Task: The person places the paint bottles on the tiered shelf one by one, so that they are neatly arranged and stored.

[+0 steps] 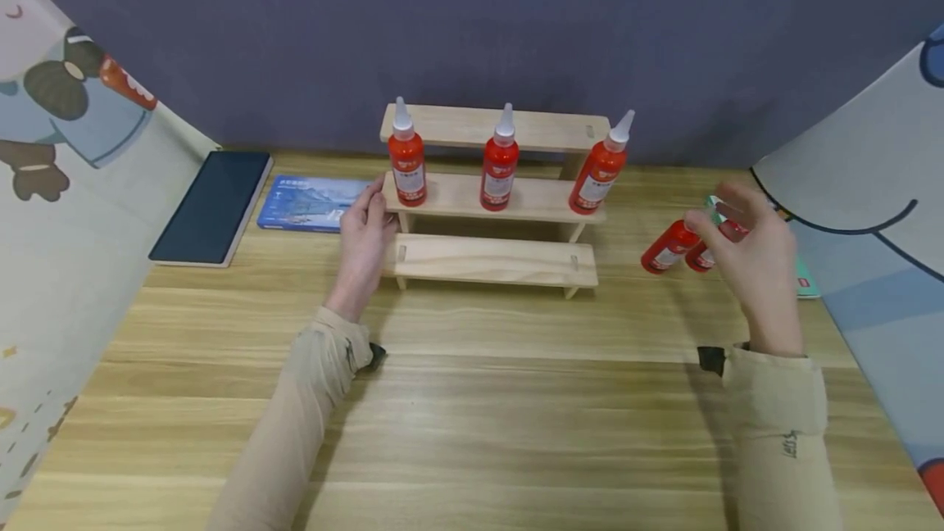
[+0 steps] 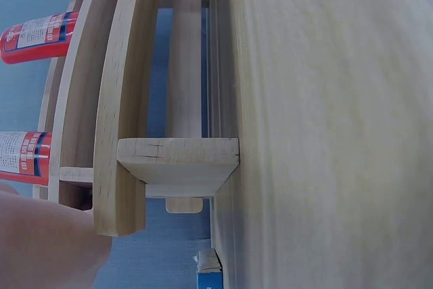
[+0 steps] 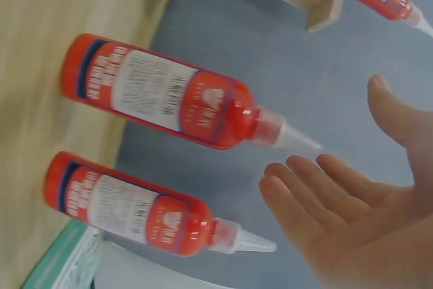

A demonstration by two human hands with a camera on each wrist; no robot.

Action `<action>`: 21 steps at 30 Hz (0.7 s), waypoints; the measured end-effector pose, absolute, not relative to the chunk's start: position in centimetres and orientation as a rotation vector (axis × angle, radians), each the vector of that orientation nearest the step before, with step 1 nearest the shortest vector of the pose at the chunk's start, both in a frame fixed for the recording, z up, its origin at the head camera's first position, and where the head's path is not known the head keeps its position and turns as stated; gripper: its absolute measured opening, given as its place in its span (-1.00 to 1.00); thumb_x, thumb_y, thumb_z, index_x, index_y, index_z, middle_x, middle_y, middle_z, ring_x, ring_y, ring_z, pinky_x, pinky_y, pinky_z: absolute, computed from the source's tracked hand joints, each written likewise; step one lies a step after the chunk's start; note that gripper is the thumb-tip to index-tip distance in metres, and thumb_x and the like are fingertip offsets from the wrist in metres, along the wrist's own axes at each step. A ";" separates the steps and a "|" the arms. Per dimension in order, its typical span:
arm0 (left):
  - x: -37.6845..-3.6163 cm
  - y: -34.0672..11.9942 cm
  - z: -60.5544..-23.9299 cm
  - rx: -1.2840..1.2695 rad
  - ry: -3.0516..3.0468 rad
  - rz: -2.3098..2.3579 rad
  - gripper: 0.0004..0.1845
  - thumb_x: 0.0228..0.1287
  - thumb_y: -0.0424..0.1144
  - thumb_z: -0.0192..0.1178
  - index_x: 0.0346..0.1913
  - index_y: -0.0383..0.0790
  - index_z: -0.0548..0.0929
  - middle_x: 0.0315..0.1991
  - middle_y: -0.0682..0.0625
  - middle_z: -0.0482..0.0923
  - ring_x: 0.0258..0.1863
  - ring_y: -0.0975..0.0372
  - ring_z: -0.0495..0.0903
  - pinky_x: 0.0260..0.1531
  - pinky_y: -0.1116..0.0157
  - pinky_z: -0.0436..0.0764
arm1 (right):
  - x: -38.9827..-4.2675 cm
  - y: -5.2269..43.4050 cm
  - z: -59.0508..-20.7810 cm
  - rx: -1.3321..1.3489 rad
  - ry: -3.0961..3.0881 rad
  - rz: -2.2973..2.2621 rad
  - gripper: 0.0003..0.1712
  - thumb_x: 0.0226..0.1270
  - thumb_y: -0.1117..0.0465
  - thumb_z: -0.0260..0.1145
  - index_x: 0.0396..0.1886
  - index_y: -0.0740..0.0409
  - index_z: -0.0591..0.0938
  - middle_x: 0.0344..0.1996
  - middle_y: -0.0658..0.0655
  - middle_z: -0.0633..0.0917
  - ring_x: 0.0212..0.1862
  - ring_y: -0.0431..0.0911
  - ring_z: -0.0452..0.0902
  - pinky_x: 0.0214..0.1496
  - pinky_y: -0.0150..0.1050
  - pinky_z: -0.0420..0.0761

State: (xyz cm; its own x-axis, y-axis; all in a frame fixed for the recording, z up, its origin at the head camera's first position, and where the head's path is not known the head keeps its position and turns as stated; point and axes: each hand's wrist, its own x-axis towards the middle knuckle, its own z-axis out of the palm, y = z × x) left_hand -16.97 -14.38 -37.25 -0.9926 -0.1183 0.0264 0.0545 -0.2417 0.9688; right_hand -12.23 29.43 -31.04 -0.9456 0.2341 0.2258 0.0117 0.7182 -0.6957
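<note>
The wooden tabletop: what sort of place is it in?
Possibly a staged or partitioned desk nook: the wood-grain tabletop has a dark blue backdrop behind it and cartoon-printed side panels at left and right. The wider room isn't visible.

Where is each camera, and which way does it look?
Head: on the person's head, looking forward and down at the wooden stand and red bottles; left hand, right hand and sleeves show.
Left wrist: on that wrist, looking along the stand; part of the left hand shows.
Right wrist: on that wrist, facing two nearby bottles; the right hand shows, open.
Shared: both wrist views show stand and bottles sideways.
</note>
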 end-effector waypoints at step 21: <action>-16.9 -14.4 -37.3 0.070 -1.857 -2.391 -0.52 0.61 -0.23 -0.18 0.48 -0.25 0.23 0.46 -0.16 0.17 0.36 0.07 0.32 0.26 0.24 0.49 | -12.8 30.7 -34.8 -0.164 -2.767 1.062 -0.19 0.30 -0.13 0.34 0.30 0.37 0.37 0.15 0.41 0.52 0.08 0.24 0.51 -0.24 -0.70 0.43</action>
State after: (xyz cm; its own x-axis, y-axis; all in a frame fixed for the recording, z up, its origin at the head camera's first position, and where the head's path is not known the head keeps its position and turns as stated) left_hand -16.95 -14.42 -37.34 -0.9925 -0.1174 0.0330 0.0610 -0.2436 0.9679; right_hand -12.83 30.68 -34.81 -0.9789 0.1641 0.1218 0.0405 0.7398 -0.6716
